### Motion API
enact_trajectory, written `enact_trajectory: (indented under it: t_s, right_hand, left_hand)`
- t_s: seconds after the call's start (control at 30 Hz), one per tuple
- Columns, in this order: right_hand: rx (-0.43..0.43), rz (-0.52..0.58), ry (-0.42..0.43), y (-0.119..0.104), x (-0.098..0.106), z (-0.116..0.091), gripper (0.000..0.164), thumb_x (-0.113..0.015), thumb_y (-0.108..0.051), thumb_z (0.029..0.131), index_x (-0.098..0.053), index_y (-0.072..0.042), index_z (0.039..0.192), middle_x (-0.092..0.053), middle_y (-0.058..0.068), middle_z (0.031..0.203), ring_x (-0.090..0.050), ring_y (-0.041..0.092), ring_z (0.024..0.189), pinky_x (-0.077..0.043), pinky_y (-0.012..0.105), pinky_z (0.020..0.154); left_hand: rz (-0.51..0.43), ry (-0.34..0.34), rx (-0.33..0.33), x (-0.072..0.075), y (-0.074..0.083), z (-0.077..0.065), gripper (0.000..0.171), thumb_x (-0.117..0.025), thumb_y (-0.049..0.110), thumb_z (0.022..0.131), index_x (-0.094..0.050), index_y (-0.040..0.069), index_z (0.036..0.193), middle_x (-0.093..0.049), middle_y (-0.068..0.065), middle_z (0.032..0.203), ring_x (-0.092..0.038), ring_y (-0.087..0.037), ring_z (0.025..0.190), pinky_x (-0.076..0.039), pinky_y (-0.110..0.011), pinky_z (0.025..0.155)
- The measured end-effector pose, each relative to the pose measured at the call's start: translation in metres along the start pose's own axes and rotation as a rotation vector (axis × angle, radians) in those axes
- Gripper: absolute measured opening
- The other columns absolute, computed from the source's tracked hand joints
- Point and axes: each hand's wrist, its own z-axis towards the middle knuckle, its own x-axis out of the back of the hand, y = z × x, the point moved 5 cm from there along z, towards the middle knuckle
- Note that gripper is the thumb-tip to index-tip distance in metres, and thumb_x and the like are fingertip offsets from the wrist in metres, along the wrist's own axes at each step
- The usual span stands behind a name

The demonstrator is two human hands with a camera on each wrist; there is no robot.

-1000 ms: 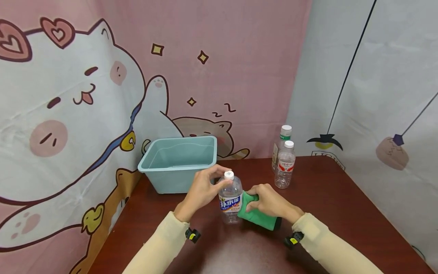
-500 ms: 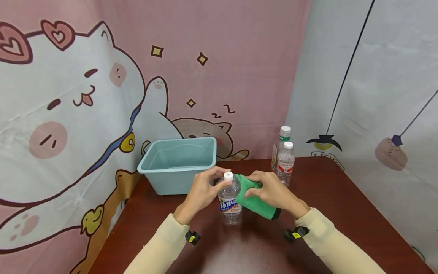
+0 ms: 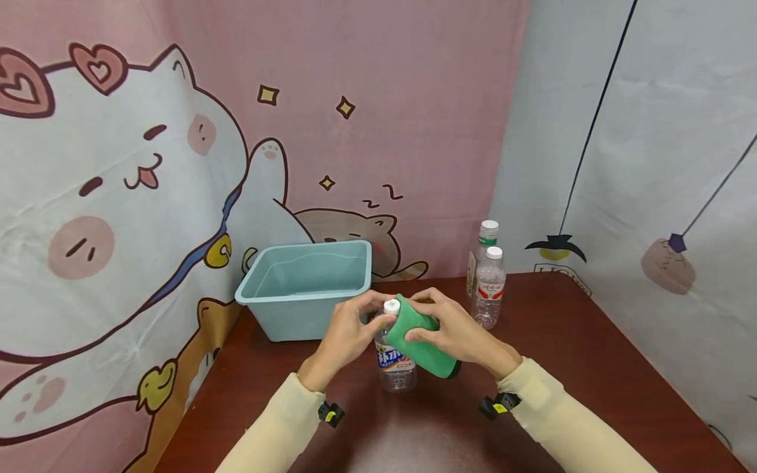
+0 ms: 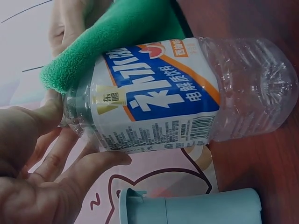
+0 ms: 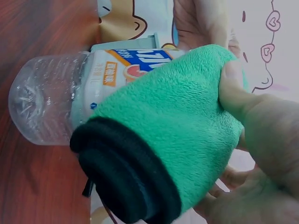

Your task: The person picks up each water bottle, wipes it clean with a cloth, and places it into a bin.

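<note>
we see the labelled bottle (image 3: 397, 380) just below the centre of the frame, over the table (image 3: 562, 374), between the two hands. its long axis runs roughly upright in the head view, the white cap (image 3: 391, 307) uppermost; in both wrist views it lies sideways across the frame. we cannot tell for sure whether its base bears on the wood.

the left hand (image 3: 353, 327) comes in from the lower left and grips the bottle round its neck and shoulder, thumb and fingers curled below the cap. the right hand (image 3: 452, 326) pinches the green cloth (image 3: 422, 341), thumb on the near face, fingers mostly hidden behind it.

for us the relation that counts is cloth to bottle: the cloth slants from beside the cap, its upper end, down to its black end (image 5: 126, 172) at the lower right, and covers part of the label (image 4: 159, 88). so the left hand is the nearer to the bottle, while the right has the cloth between.

left of centre we find the blue bin (image 3: 296, 316), and at centre right the red-labelled bottle (image 3: 489, 289) before the green-collared bottle (image 3: 472, 268).
</note>
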Motion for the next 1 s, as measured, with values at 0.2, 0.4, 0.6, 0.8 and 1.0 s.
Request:
enact_trajectory:
  t_s: [0.2, 0.4, 0.6, 0.8, 1.0]
  right_hand:
    - [0.017, -0.02, -0.055, 0.002, -0.002, -0.002, 0.083, -0.093, -0.042, 0.099, -0.063, -0.006, 0.167, -0.066, 0.012, 0.159, -0.073, 0.028, 0.135, -0.067, 0.046, 0.106]
    - [0.042, -0.069, -0.013, 0.006, 0.001, -0.002, 0.092, -0.102, -0.04, 0.089, -0.065, -0.005, 0.165, -0.074, 0.01, 0.149, -0.078, 0.024, 0.123, -0.068, 0.038, 0.098]
    - [0.056, -0.11, -0.022, 0.027, -0.016, -0.009, 0.056, -0.109, -0.026, 0.082, -0.088, -0.007, 0.131, -0.084, 0.004, 0.125, -0.081, 0.018, 0.108, -0.069, 0.032, 0.091]
    - [0.096, -0.116, -0.126, 0.045, -0.049, -0.021, 0.029, -0.108, -0.02, 0.083, -0.091, -0.014, 0.106, -0.083, 0.004, 0.111, -0.08, 0.016, 0.101, -0.069, 0.028, 0.086]
    - [0.106, -0.175, -0.173, 0.055, -0.069, -0.025, 0.029, -0.11, -0.017, 0.079, -0.09, -0.011, 0.1, -0.081, 0.004, 0.099, -0.074, 0.007, 0.092, -0.063, 0.02, 0.072]
  left_hand:
    - [-0.003, -0.01, -0.006, -0.001, -0.001, 0.001, 0.032, -0.088, 0.022, 0.106, -0.082, 0.017, 0.137, -0.09, -0.001, 0.121, -0.087, -0.018, 0.113, -0.07, -0.048, 0.096]
    - [-0.025, -0.024, -0.017, 0.0, 0.0, 0.002, 0.034, -0.086, 0.019, 0.106, -0.081, 0.014, 0.139, -0.09, -0.005, 0.126, -0.087, -0.025, 0.119, -0.07, -0.055, 0.104]
    - [-0.014, -0.033, 0.004, 0.0, -0.001, 0.002, 0.035, -0.086, 0.018, 0.107, -0.079, 0.017, 0.141, -0.089, -0.005, 0.126, -0.086, -0.027, 0.123, -0.069, -0.057, 0.108]
    - [0.015, -0.056, 0.05, 0.0, -0.003, -0.001, 0.038, -0.087, 0.019, 0.106, -0.079, 0.022, 0.143, -0.089, 0.0, 0.126, -0.086, -0.023, 0.125, -0.068, -0.051, 0.112]
    - [0.036, -0.064, 0.056, -0.001, -0.006, -0.001, 0.038, -0.087, 0.022, 0.106, -0.078, 0.024, 0.142, -0.089, 0.001, 0.122, -0.086, -0.024, 0.127, -0.067, -0.053, 0.114]
